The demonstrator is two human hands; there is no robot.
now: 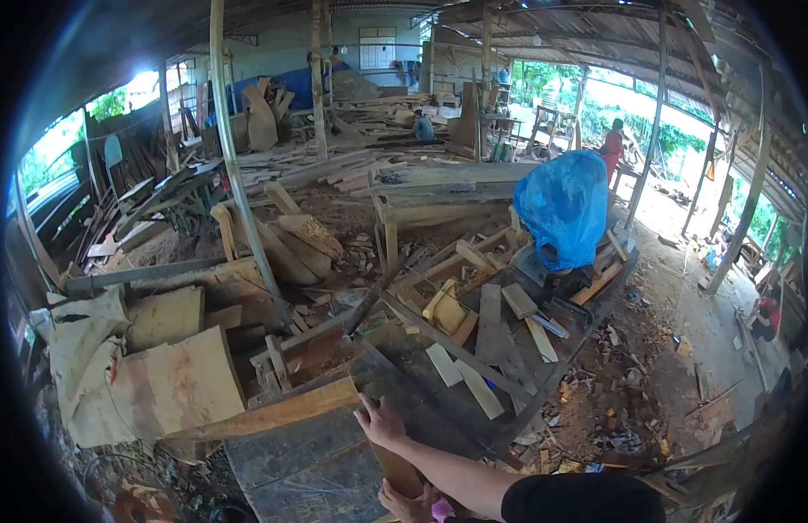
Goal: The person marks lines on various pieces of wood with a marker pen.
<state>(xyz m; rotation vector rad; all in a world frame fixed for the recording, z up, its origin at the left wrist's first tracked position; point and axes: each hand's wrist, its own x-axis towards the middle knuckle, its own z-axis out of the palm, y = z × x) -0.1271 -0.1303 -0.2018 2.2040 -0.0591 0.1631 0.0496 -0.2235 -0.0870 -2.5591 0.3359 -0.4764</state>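
Note:
At the bottom of the head view, a short brown wooden board [397, 471] lies between my hands over the dark workbench [290, 475]. My right hand [383, 424], its arm in a black sleeve, grips the far end of that board, fingers pointing up and left. Closed round the near end is my left hand [402, 504], partly cut off by the frame. Something pink [440, 509] shows beside it. A long wooden plank [273, 410] runs leftward on edge, its right end close to my right fingertips.
Wood offcuts [491, 327] and a yellow object [445, 311] lie farther along the bench. A blue plastic bag [562, 209] covers something there. Wide slabs [173, 379] stand left. Slanting poles [238, 166] hold the roof. People are in the background, one in red [613, 144].

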